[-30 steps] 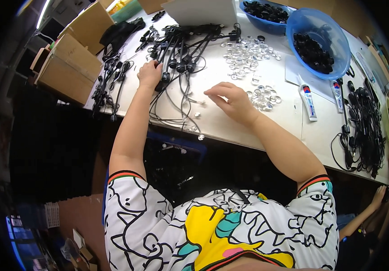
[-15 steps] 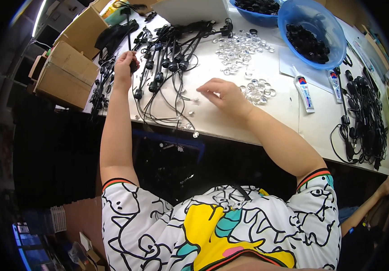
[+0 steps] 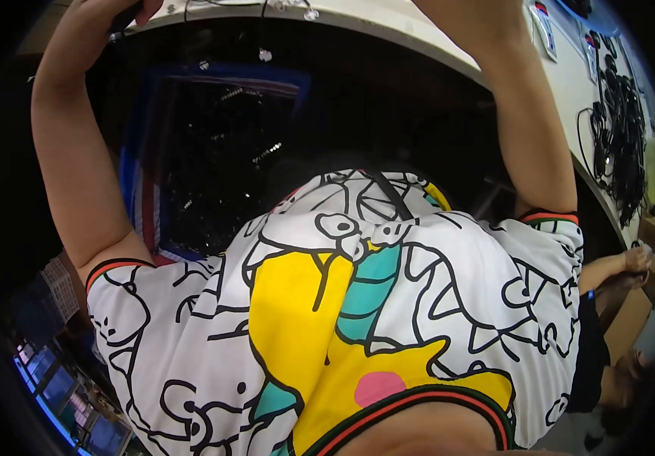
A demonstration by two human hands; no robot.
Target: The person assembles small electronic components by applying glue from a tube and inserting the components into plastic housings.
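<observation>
At the upper left edge my left hand (image 3: 103, 21) is partly cut off. Its fingers are closed on a black part (image 3: 126, 17), of which only a little shows. My right hand (image 3: 460, 14) reaches over the table at the top edge; its fingers lie outside the picture. Between the hands runs the front edge of the white table (image 3: 373, 29). A small clear piece (image 3: 311, 14) sits at that edge, and another clear piece (image 3: 265, 55) hangs below it on a thin black wire.
At the right, the table carries white glue tubes (image 3: 544, 32), a bundle of black cables (image 3: 618, 140) and part of a blue bowl (image 3: 595, 19). Beyond my right arm are another person's hands (image 3: 634, 262). Under the table is a dark, blue-edged container (image 3: 133, 152) with shiny bits.
The view has tilted down, so most of the tabletop has left the picture. Both hands now appear at the top edge, and the other person's hands have come together.
</observation>
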